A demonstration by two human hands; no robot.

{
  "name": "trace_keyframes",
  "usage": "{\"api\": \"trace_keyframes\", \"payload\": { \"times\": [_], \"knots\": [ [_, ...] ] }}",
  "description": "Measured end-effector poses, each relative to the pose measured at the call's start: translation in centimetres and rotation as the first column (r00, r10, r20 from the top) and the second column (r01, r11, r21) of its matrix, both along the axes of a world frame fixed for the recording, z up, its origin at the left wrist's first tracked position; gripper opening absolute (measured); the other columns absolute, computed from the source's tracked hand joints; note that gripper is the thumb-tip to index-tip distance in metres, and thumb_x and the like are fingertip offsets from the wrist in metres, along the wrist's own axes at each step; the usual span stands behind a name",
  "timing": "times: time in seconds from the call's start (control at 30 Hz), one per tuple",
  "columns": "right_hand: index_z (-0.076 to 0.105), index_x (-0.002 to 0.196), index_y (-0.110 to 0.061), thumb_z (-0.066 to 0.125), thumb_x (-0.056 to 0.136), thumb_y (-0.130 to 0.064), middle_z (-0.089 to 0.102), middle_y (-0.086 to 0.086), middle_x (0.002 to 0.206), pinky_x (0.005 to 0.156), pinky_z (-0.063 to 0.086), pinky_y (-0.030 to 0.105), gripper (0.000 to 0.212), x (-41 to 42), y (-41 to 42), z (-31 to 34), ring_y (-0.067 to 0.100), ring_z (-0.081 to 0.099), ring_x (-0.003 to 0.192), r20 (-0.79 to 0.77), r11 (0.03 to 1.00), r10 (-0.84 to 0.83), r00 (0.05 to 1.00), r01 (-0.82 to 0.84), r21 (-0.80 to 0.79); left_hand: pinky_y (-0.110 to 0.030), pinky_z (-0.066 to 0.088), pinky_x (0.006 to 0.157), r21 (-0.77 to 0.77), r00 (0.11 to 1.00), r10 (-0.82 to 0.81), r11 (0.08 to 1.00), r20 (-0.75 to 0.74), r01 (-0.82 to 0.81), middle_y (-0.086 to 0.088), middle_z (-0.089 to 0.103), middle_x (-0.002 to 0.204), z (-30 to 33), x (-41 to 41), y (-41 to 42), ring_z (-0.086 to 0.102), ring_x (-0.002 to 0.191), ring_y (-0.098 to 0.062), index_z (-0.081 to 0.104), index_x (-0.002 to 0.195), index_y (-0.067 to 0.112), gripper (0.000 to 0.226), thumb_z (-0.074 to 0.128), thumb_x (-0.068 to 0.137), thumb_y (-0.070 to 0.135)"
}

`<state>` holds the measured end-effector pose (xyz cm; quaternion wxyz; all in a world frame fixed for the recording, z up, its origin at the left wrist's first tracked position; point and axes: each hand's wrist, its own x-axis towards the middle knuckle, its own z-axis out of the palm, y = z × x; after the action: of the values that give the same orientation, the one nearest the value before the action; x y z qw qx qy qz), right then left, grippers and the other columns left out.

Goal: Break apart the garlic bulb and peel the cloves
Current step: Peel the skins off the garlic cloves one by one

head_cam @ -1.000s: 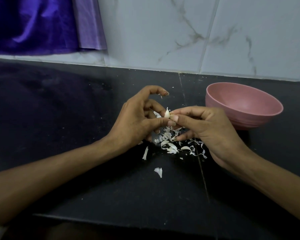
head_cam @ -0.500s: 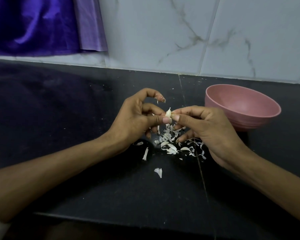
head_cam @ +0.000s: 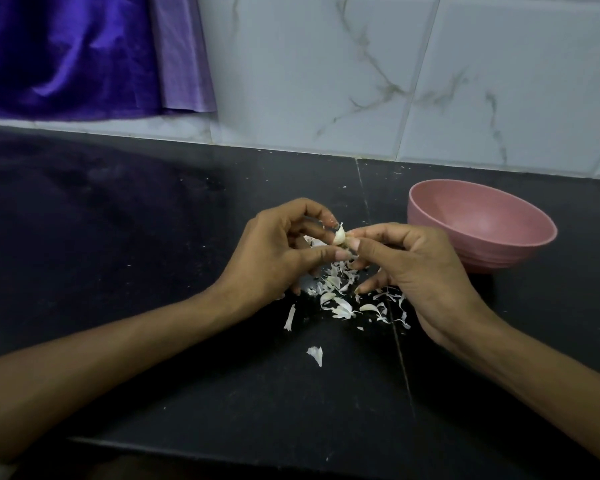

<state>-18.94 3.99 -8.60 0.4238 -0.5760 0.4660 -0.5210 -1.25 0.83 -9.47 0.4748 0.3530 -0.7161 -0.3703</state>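
Observation:
A small white garlic clove (head_cam: pixel 339 235) is held above the black counter between both hands. My right hand (head_cam: pixel 414 268) pinches its lower end with thumb and forefinger. My left hand (head_cam: pixel 278 252) has its fingers curled, with fingertips at the clove's left side and the thumb just under it. A heap of white garlic skins (head_cam: pixel 343 296) lies on the counter below the hands. No whole bulb shows.
A pink bowl (head_cam: pixel 527 251) stands on the counter just right of my right hand; its inside looks bare. Loose skin bits (head_cam: pixel 315 355) lie nearer to me. A purple cloth (head_cam: pixel 84 53) hangs at the back left against the marble-tiled wall (head_cam: pixel 395 64).
My left forefinger has come down from its raised arc to the clove's top. Both hands stayed in place over the skins, still working the same clove.

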Motion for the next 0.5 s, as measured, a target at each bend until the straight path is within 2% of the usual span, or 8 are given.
{"api": "trace_keyframes", "payload": {
  "times": [0.1, 0.23, 0.33, 0.4, 0.5],
  "knots": [
    [0.077, 0.09, -0.009, 0.069, 0.087, -0.008, 0.072, 0.0, 0.075, 0.051, 0.057, 0.025, 0.008, 0.0, 0.03, 0.03, 0.008, 0.064, 0.067, 0.003, 1.0, -0.015, 1.0, 0.015, -0.008, -0.025, 0.049, 0.04, -0.104, 0.994, 0.088, 0.991, 0.068, -0.081, 0.005, 0.071, 0.089, -0.05, 0.0, 0.12, 0.065, 0.05, -0.017, 0.066, 0.091, 0.018, 0.034, 0.083, 0.066, 0.033],
    [0.077, 0.087, -0.012, 0.07, 0.087, -0.008, 0.071, 0.001, 0.074, 0.051, 0.057, 0.027, 0.008, 0.1, -0.01, -0.07, 0.007, 0.062, 0.065, -0.002, 0.999, -0.038, 0.999, 0.038, -0.015, -0.017, 0.048, 0.046, -0.253, 0.978, 0.195, 0.952, 0.072, -0.172, 0.008, 0.071, 0.075, 0.12, 0.17, 0.53, 0.062, 0.05, -0.014, 0.072, 0.087, 0.022, 0.017, 0.081, 0.073, 0.028],
    [0.077, 0.087, -0.012, 0.071, 0.087, -0.01, 0.071, -0.002, 0.073, 0.051, 0.057, 0.029, 0.007, 0.15, -0.01, -0.15, 0.007, 0.062, 0.065, -0.003, 0.999, -0.044, 0.999, 0.044, -0.016, -0.026, 0.051, 0.047, -0.34, 0.968, 0.242, 0.918, 0.071, -0.204, 0.006, 0.069, 0.064, 0.13, 0.15, 0.73, 0.061, 0.048, -0.012, 0.076, 0.087, 0.023, 0.009, 0.078, 0.079, 0.024],
    [0.077, 0.088, -0.012, 0.071, 0.087, -0.011, 0.07, -0.004, 0.071, 0.051, 0.057, 0.029, 0.006, 0.16, 0.03, -0.19, 0.008, 0.062, 0.065, -0.007, 0.999, -0.045, 0.999, 0.044, -0.021, -0.033, 0.052, 0.049, -0.389, 0.956, 0.274, 0.896, 0.103, -0.214, 0.006, 0.071, 0.065, -0.03, 0.15, 0.65, 0.062, 0.049, -0.012, 0.078, 0.089, 0.022, 0.008, 0.077, 0.082, 0.025],
    [0.077, 0.087, -0.013, 0.072, 0.086, -0.01, 0.07, -0.003, 0.072, 0.049, 0.056, 0.029, 0.006, 0.15, 0.0, -0.25, 0.009, 0.062, 0.063, 0.003, 0.998, -0.054, 0.999, 0.054, -0.025, -0.032, 0.053, 0.051, -0.398, 0.947, 0.296, 0.89, 0.127, -0.225, 0.008, 0.073, 0.068, -0.18, 0.19, 0.69, 0.064, 0.053, -0.006, 0.079, 0.094, 0.023, 0.014, 0.074, 0.083, 0.031]
  ]
}}
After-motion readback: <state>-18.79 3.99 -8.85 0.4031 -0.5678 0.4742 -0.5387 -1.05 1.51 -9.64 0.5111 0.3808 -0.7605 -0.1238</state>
